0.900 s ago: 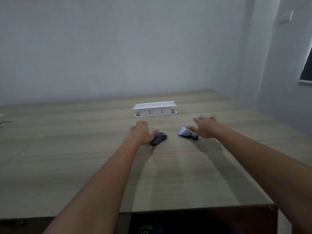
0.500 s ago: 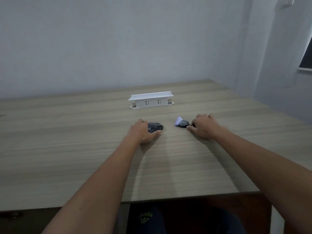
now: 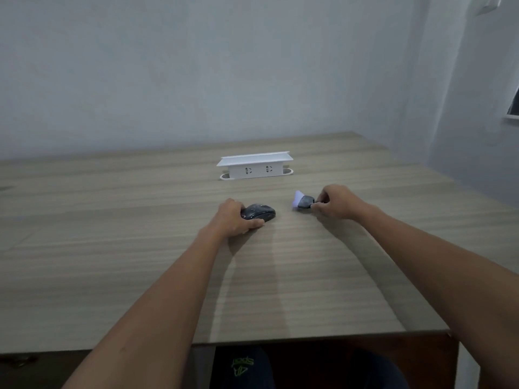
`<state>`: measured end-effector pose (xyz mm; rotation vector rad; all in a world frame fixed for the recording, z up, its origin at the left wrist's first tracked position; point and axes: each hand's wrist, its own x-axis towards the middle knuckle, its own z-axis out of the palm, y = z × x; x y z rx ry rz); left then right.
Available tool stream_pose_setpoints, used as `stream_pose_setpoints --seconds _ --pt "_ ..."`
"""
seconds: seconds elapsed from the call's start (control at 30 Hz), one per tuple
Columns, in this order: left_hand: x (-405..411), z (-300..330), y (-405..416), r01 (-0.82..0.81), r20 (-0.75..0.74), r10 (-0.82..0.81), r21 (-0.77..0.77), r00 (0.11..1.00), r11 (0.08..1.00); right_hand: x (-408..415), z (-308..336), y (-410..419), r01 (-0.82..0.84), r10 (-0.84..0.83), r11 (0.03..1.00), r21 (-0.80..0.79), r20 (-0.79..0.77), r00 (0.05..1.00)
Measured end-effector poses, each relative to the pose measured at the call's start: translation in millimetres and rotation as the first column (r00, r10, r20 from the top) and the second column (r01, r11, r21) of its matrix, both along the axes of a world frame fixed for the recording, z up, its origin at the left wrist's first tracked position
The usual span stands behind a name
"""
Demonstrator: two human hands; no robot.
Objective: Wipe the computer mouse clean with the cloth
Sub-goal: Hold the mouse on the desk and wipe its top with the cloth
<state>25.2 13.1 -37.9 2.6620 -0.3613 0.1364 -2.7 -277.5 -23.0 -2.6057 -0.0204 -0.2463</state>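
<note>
Gripping the dark, speckled mouse (image 3: 259, 212) with our left hand (image 3: 234, 219); our right hand (image 3: 335, 202) pinches the small crumpled cloth (image 3: 303, 201).

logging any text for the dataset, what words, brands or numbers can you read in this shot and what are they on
"sport", in green, seen upside down on the dark clothing below the table edge; a green logo sits beside it, too unclear to name.
White socket box on the table: only socket holes, no lettering readable.
Computer mouse and cloth: no text readable.
</note>
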Motion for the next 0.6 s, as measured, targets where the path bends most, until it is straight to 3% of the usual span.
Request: stream_pose_setpoints --seconds 0.23,0.43,0.6 --pt "8 4 7 0.154 -0.062 -0.154 -0.008 0.986 0.988 11 32 18 -0.208 0.196 0.89 0.405 0.072 0.978" --pt "17 8 8 0.232 -0.081 -0.231 0.002 0.969 0.973 20 44 42 -0.263 0.246 0.826 0.499 0.101 0.964" --pt "22 9 7 0.253 -0.098 -0.25 0.022 0.963 0.967 29 39 51 -0.28 0.286 0.826 0.49 0.063 0.956"
